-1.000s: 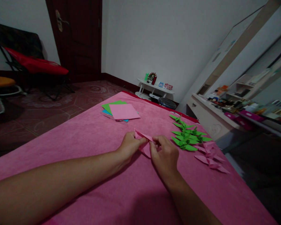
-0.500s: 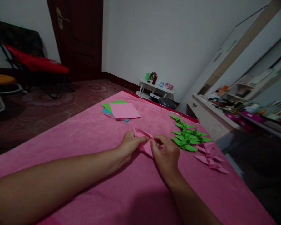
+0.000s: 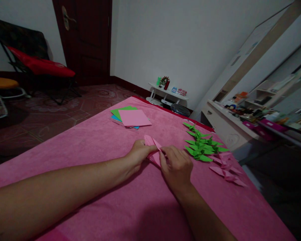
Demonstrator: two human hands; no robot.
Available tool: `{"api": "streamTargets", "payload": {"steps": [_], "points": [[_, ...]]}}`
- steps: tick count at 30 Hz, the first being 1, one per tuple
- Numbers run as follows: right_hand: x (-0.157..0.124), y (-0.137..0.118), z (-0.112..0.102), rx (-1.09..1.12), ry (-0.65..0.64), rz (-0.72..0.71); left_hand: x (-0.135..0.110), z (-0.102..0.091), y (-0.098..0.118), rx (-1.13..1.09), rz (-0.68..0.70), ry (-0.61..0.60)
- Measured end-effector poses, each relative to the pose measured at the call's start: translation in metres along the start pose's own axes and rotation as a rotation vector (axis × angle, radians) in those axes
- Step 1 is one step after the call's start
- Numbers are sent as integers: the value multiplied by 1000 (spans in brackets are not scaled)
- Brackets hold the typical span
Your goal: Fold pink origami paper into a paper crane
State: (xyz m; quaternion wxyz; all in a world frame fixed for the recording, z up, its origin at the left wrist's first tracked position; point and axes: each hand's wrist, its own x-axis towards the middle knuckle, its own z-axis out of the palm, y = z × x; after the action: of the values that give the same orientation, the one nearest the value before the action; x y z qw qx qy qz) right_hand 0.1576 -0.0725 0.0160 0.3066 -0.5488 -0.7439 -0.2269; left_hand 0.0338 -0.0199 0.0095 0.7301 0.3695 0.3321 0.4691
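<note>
A partly folded piece of pink origami paper (image 3: 154, 156) is held between both hands, low over the pink cloth (image 3: 102, 201). My left hand (image 3: 138, 153) grips its left edge, thumb on top. My right hand (image 3: 177, 164) pinches the right side, fingers curled over a fold; its fingertips partly hide the paper. To the right lie several green folded paper cranes (image 3: 200, 145), and nearer me several pink folded paper cranes (image 3: 227, 169). Beyond my hands rests a stack of square paper sheets (image 3: 135, 118), pink on top, with green and blue showing beneath.
A white shelf (image 3: 169, 93) with small ornaments stands past the far edge. A cluttered dresser (image 3: 230, 122) is close on the right. On the left are a red folding chair (image 3: 40, 63), a yellow stool (image 3: 3, 82) and a dark door (image 3: 87, 40).
The paper's raised flap now lies flatter and narrower, folded toward the middle. My right fingers have moved slightly over the fold. The view has shifted a little.
</note>
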Motion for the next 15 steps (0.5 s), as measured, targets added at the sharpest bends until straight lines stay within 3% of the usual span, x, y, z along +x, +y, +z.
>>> {"api": "streamTargets", "payload": {"steps": [7,12,15], "points": [[-1,2,2,75,-1,18,2,-4,1,71,-3,31],[-2,4,7,138,58,123,1,-5,2,73,-16,-2],[-2,4,8,128,50,89,2,-5,3,74,-42,-17]]}}
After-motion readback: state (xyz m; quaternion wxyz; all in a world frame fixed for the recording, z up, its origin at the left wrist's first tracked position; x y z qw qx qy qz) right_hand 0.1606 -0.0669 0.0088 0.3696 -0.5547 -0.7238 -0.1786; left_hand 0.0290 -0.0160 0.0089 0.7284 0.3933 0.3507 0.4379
